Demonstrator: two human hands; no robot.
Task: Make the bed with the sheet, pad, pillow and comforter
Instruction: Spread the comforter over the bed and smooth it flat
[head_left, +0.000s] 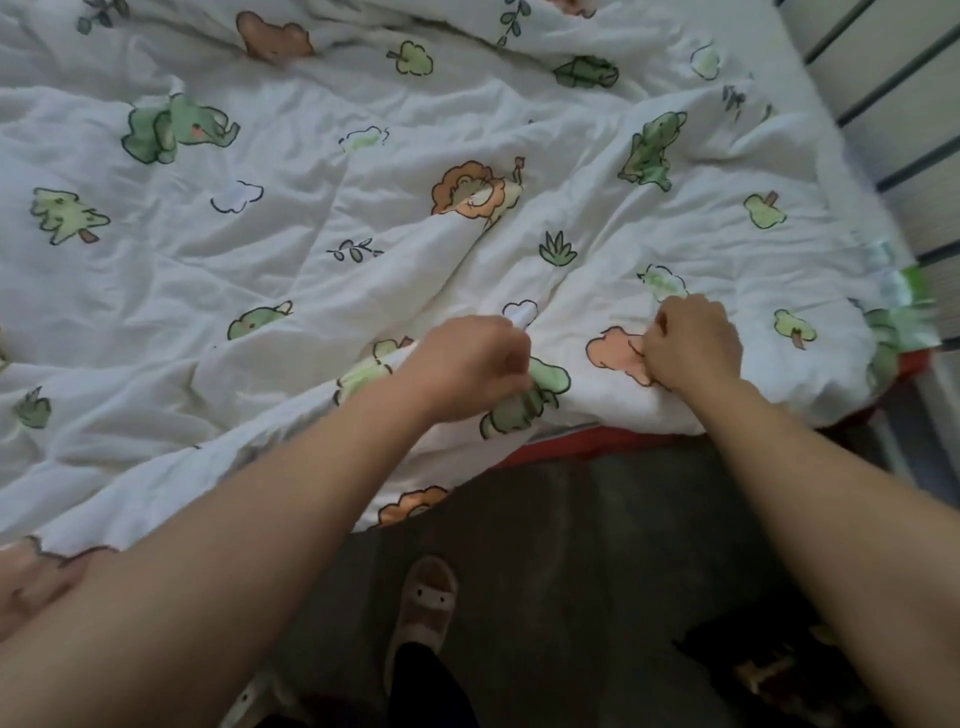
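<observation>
The bed (582, 448) takes up most of what I can see, its red edge meeting a dark grey floor (597, 561). Along its far right side run dark bars (883, 98) with a pale surface behind them. A tan slipper (427, 597) stands on the floor. The light is soft and dim, with no hard shadows.

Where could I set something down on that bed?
The broad comforter stretch left of the lion print carries nothing. The near edge is crowded: left hand and right hand both grip folds there. The floor right of the slipper is bare.
</observation>
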